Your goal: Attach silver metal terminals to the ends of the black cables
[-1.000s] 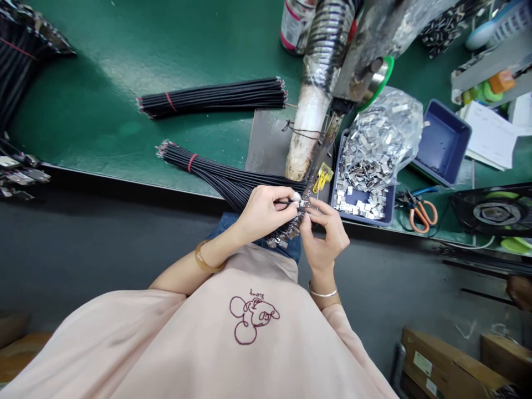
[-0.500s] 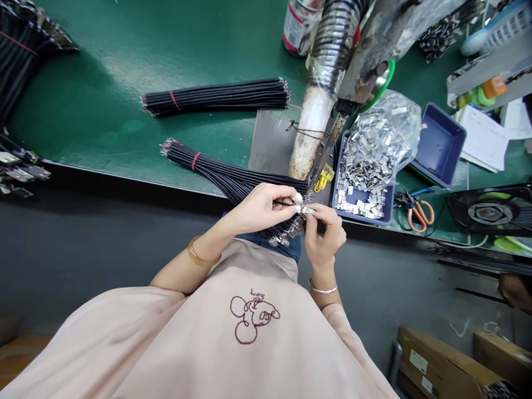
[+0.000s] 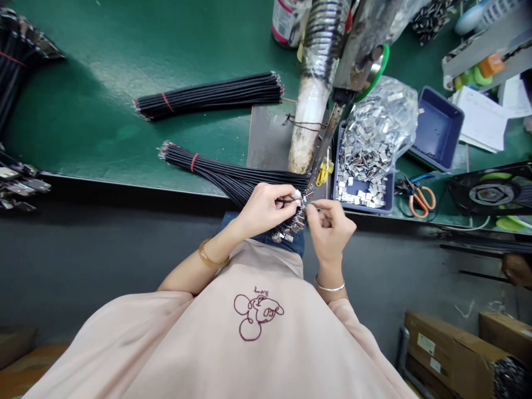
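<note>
My left hand (image 3: 265, 209) pinches a thin black cable (image 3: 286, 201) close to its end, with white coverings on the fingertips. Facing it, my right hand (image 3: 333, 228) is closed in a pinch beside that cable end. Something thin shows at its fingertips, too small to name. Under and behind the left hand a bundle of black cables (image 3: 226, 170), tied with a red band, lies partly over the table edge. Small metal connectors (image 3: 286, 233) hang at its near end, below my fingers.
A soldering iron (image 3: 330, 127) and a wrapped duct (image 3: 302, 138) slant down close behind my hands. To the right stands a blue tray (image 3: 384, 206) of metal shells, with orange-handled pliers (image 3: 421, 202) beyond. Another cable bundle (image 3: 211, 95) lies farther back on the green table (image 3: 103, 138).
My right hand has drawn slightly right, away from the cable end, and its fingers have curled more. The left hand keeps its pinch on the cable. The whole view has shifted a little.
</note>
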### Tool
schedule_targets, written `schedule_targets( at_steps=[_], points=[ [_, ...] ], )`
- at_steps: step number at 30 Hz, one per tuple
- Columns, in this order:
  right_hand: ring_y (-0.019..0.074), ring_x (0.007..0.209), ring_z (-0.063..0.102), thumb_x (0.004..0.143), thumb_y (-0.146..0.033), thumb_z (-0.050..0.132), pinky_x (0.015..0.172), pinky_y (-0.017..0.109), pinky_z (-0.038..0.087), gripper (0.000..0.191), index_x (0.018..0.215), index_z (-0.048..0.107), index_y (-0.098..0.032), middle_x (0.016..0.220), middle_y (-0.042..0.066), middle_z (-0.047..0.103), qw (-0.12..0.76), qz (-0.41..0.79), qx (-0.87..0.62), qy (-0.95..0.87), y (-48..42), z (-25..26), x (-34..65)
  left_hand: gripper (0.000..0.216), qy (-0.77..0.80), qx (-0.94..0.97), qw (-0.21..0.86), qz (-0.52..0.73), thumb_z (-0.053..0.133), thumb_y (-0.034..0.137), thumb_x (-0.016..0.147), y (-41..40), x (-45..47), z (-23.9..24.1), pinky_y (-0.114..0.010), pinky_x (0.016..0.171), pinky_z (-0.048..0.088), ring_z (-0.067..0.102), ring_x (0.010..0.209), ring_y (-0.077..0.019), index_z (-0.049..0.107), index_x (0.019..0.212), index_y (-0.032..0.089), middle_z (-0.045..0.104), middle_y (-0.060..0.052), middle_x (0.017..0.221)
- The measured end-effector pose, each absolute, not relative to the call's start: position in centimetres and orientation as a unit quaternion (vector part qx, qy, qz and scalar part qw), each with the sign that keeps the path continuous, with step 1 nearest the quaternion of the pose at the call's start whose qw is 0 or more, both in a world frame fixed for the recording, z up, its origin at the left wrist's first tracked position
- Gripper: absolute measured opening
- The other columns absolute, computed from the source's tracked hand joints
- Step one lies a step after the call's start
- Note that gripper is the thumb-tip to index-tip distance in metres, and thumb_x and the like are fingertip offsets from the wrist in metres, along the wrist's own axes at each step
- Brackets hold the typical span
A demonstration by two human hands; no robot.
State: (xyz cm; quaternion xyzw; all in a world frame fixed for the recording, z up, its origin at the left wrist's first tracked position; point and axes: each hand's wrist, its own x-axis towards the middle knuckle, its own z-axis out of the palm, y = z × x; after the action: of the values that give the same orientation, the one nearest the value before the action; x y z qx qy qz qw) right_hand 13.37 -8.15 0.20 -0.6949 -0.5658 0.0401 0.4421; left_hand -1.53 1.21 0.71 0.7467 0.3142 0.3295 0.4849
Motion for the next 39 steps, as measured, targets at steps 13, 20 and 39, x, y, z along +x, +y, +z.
schedule_targets(
  at_steps=[13, 20, 39],
  points=[
    [0.0066, 0.043, 0.037, 0.095, -0.035, 0.059, 0.043, 0.020, 0.029, 0.019, 0.082, 0.060, -0.021, 0.054, -0.009, 0.042, 0.617, 0.198, -0.616, -0.449, -7.6, 0.2, 14.2, 0.018, 0.310, 0.729, 0.512, 0.333, 0.067, 0.021, 0.084, 1.3, -1.7, 0.5, -0.020, 0.055, 0.036, 0.048, 0.056, -0.0074, 0.079, 0.092, 0.012, 0.072, -0.003, 0.072],
    [0.0103, 0.056, 0.069, 0.100, -0.029, 0.056, 0.056, 0.023, 0.055, 0.010, 0.108, 0.057, -0.024, 0.087, -0.001, 0.075, 0.601, 0.122, -0.644, -0.456, -7.9, 0.2, 14.4, 0.018, 0.342, 0.680, 0.544, 0.352, 0.062, 0.024, 0.085, 0.9, -0.7, 0.5, -0.019, 0.053, 0.034, 0.045, 0.057, -0.0075, 0.073, 0.078, 0.012, 0.060, 0.000, 0.064],
    [0.0190, 0.094, 0.077, 0.091, -0.019, 0.066, 0.086, 0.039, 0.065, 0.007, 0.085, 0.064, -0.022, 0.113, 0.006, 0.077, 0.526, 0.088, -0.635, -0.559, -6.7, 0.2, 13.4, 0.019, 0.359, 0.610, 0.611, 0.355, 0.065, 0.029, 0.081, 1.6, 0.0, 1.1, -0.022, 0.052, 0.031, 0.039, 0.056, -0.0078, 0.067, 0.071, 0.013, 0.051, 0.001, 0.060]
  ],
)
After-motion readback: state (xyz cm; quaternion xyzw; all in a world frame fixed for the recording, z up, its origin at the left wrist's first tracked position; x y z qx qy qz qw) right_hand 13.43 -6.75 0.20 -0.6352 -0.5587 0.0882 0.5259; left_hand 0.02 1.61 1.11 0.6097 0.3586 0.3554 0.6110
